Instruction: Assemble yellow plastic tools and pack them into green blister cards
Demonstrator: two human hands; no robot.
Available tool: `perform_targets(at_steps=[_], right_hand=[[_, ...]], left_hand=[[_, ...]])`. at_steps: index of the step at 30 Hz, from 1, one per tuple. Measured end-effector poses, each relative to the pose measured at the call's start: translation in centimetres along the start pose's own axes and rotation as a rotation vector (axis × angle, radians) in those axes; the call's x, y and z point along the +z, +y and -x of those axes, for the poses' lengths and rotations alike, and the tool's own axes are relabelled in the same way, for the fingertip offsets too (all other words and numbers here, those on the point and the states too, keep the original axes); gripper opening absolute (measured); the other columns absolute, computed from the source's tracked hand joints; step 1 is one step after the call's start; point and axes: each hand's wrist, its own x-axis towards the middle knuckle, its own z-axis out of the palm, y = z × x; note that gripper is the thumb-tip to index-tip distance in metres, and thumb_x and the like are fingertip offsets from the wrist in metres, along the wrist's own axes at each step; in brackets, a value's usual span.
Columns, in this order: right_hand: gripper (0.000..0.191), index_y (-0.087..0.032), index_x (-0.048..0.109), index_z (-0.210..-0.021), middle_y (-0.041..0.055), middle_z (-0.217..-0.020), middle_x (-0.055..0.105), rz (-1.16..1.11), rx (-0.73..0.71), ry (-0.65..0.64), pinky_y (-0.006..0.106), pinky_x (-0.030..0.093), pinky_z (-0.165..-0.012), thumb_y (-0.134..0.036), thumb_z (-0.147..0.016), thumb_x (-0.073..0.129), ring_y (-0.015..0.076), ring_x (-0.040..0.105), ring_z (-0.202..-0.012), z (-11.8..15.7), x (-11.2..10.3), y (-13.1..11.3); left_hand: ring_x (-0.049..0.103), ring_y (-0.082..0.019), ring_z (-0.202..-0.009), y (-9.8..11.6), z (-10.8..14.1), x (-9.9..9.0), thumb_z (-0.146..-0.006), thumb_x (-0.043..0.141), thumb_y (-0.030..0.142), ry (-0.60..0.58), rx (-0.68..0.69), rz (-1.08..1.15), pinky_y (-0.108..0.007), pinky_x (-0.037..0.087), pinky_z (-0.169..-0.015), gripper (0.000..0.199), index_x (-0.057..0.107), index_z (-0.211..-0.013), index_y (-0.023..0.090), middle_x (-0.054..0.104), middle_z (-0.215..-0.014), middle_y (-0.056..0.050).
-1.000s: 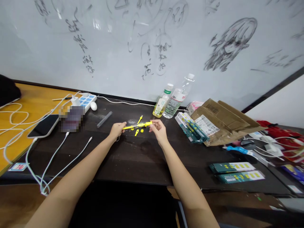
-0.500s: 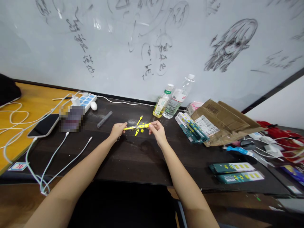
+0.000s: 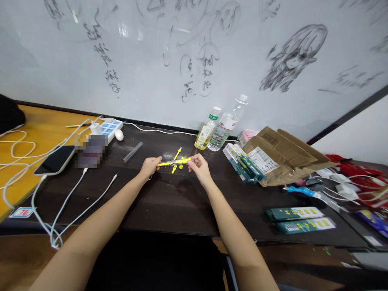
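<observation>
Left hand (image 3: 149, 167), nearer the person than the green-labelled bottle (image 3: 203, 135) and well to its left, pinches one end of a slim yellow rod (image 3: 165, 163) between thumb and fingers. The rod runs roughly level over the counter (image 3: 176, 210), its far end on the bottle's near side and slightly left of it. It looks like thin plastic: probably light and stiff, smooth enough to roll between the fingertips, and likely to crack if bent hard. Its two ends seem the best places to hold; the darker middle is too small to judge. Close by the rod, left of the bottle and on its near side, lie small yellow pieces (image 3: 181, 166), probably just as light and easily flicked away, best taken by their edges. Right hand (image 3: 198, 166), in front of the bottle, pinches the rod's other end.
</observation>
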Motion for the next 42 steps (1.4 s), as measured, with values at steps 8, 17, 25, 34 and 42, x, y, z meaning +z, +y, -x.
perform_targets(at_steps=[8, 17, 25, 34, 42], right_hand=[[0.036, -0.021, 0.050, -0.078, -0.0029, -0.065, 0.059, -0.013, 0.010, 0.043, 0.021, 0.044, -0.045, -0.050, -0.069, 0.069, 0.0093, 0.052, -0.052, -0.08, 0.08, 0.51], [0.036, -0.019, 0.060, -0.092, -0.0003, -0.075, 0.061, -0.021, -0.017, -0.051, 0.022, 0.047, -0.049, -0.042, -0.067, 0.073, 0.0097, 0.054, -0.060, 0.19, 0.18, 0.17], [0.034, -0.019, 0.062, -0.093, 0.0000, -0.074, 0.061, -0.018, 0.001, -0.064, 0.022, 0.046, -0.049, -0.043, -0.072, 0.070, 0.0093, 0.054, -0.059, 0.19, 0.04, -0.08], [0.038, -0.019, 0.053, -0.076, -0.0029, -0.060, 0.060, -0.005, 0.056, -0.014, 0.021, 0.042, -0.043, -0.053, -0.069, 0.069, 0.0071, 0.048, -0.045, 0.14, 0.35, 0.57], [0.037, -0.019, 0.052, -0.079, -0.0041, -0.059, 0.060, -0.012, 0.051, -0.014, 0.020, 0.042, -0.042, -0.052, -0.071, 0.067, 0.0067, 0.049, -0.043, 0.15, 0.26, 0.53]], left_hand=[[0.026, -0.005, -0.028, -0.04, -0.03, -0.03, -0.077, 0.058, 0.035, -0.013, 0.013, -0.039, -0.019, 0.013, -0.033, 0.030, 0.054, -0.055, 0.016, 0.043, -0.035, 0.002], [0.024, -0.005, -0.028, -0.01, 0.05, 0.08, -0.077, 0.059, 0.037, -0.023, -0.024, -0.029, -0.019, 0.012, -0.032, 0.034, 0.049, -0.051, 0.017, 0.041, -0.036, 0.003], [0.023, -0.004, -0.027, -0.13, -0.10, 0.08, -0.079, 0.056, 0.038, -0.041, -0.013, -0.062, -0.019, 0.012, -0.033, 0.035, 0.047, -0.053, 0.017, 0.040, -0.037, 0.003], [0.024, -0.004, -0.028, -0.36, 0.10, 0.30, -0.082, 0.051, 0.040, -0.037, -0.008, -0.132, -0.019, 0.014, -0.033, 0.034, 0.048, -0.057, 0.017, 0.040, -0.038, 0.005], [0.024, -0.003, -0.029, 0.03, 0.58, 0.35, -0.082, 0.053, 0.044, -0.156, 0.008, -0.135, -0.019, 0.012, -0.032, 0.037, 0.050, -0.058, 0.016, 0.045, -0.043, 0.004]])
